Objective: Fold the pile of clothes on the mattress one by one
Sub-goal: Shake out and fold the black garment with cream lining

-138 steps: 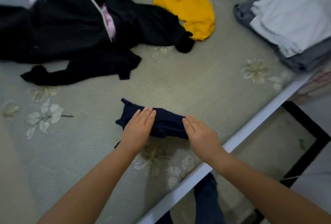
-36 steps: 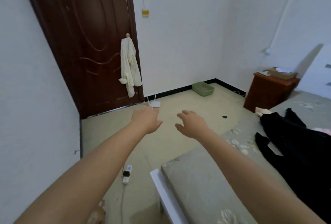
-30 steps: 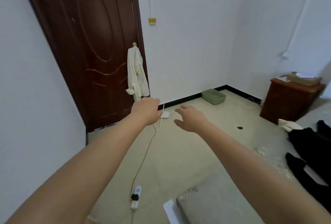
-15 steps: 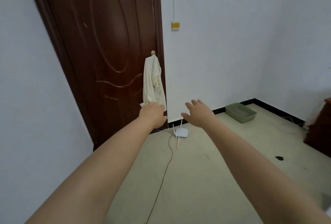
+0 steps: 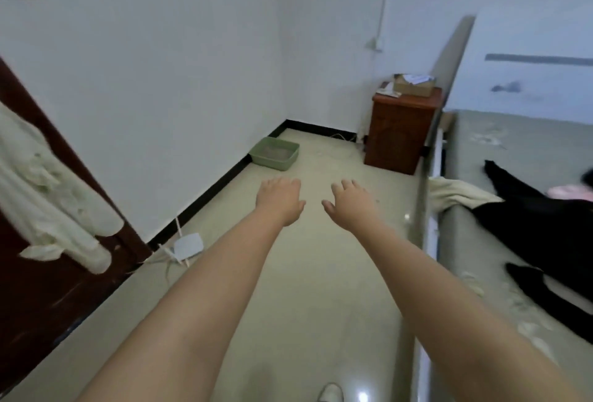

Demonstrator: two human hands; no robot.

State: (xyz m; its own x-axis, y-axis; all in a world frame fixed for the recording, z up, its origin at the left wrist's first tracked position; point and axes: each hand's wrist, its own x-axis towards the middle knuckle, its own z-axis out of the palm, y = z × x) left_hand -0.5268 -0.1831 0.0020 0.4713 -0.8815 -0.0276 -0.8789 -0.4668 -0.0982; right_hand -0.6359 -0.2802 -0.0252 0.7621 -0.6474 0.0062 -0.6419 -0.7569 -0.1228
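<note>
White walls and a pale tiled floor [image 5: 314, 289] fill most of what we see, with a dark wooden door [image 5: 38, 289] at the left, a green tray [image 5: 275, 153] in the corner and a brown cabinet [image 5: 401, 132] beside the bed. We hold both arms out over the floor: our left hand [image 5: 279, 201] and right hand [image 5: 349, 204] are palm-down, fingers loosely spread, gripping nothing. The mattress [image 5: 513, 144] lies at the right edge, and on it sprawls the unfolded black garment [image 5: 542, 228], with a pink piece [image 5: 571, 191] just behind it. We judge that we are between items, facing away from the pile. The next move calls for turning right toward the mattress and taking hold of the black garment to spread it flat.
</note>
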